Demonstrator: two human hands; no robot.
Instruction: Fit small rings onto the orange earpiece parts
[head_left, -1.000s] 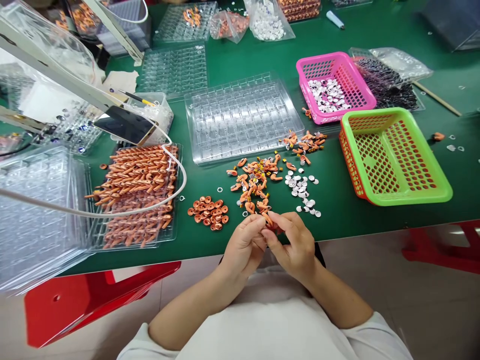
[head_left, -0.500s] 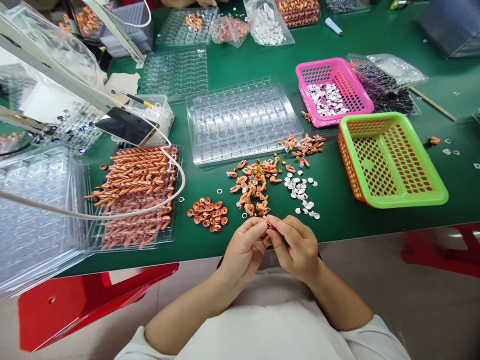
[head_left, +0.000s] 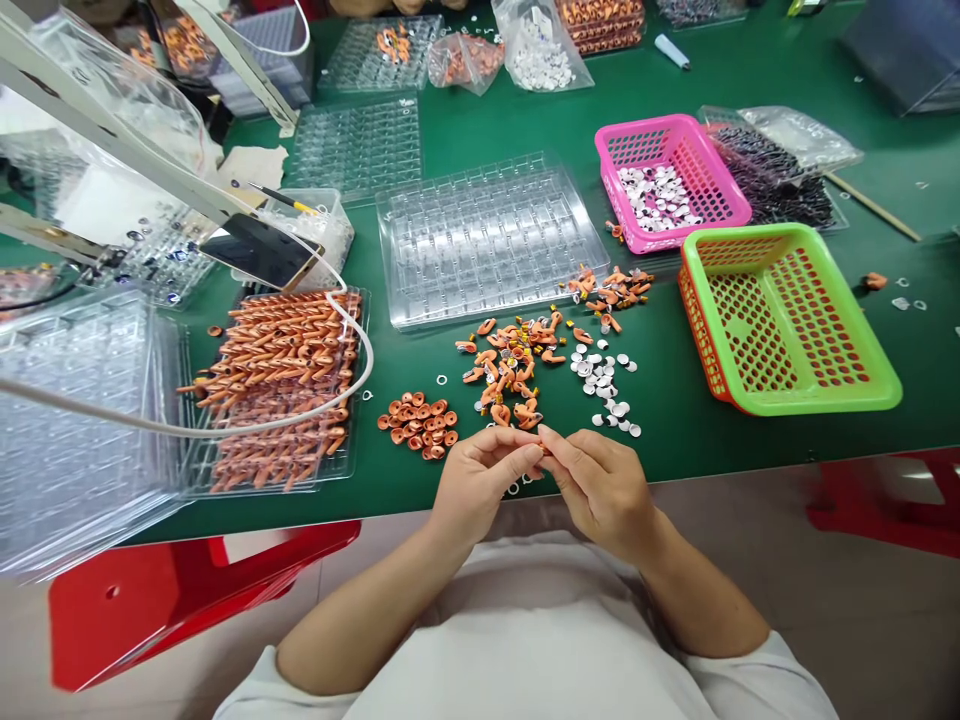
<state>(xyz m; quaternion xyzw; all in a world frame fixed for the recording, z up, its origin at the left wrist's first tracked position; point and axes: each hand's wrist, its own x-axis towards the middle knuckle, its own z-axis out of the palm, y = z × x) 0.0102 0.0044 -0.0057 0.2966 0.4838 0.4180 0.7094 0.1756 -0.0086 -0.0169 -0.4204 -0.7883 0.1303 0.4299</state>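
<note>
My left hand (head_left: 484,478) and my right hand (head_left: 600,482) meet at the table's front edge, fingertips pinched together. Between them is a small orange plastic part (head_left: 543,449), mostly hidden by the fingers. Just beyond lies a loose pile of orange curved parts (head_left: 510,365) with yellow and white bits on them. Left of that pile are small copper-coloured cups (head_left: 420,425). To its right, white discs (head_left: 600,375) are scattered, some showing black. A few white rings (head_left: 514,489) lie under my fingers.
A clear moulded tray (head_left: 491,240) lies mid-table. A green basket (head_left: 795,400) and a pink basket (head_left: 637,240) holding discs stand at right. Trays of orange parts (head_left: 285,350), a phone (head_left: 262,250) and a white cable (head_left: 367,365) are at left. A red stool (head_left: 150,610) is below.
My fingers have shifted around the small part, and my hands have turned slightly, spreading a little apart at the wrists. White rings now show beneath them. The view has shifted slightly.
</note>
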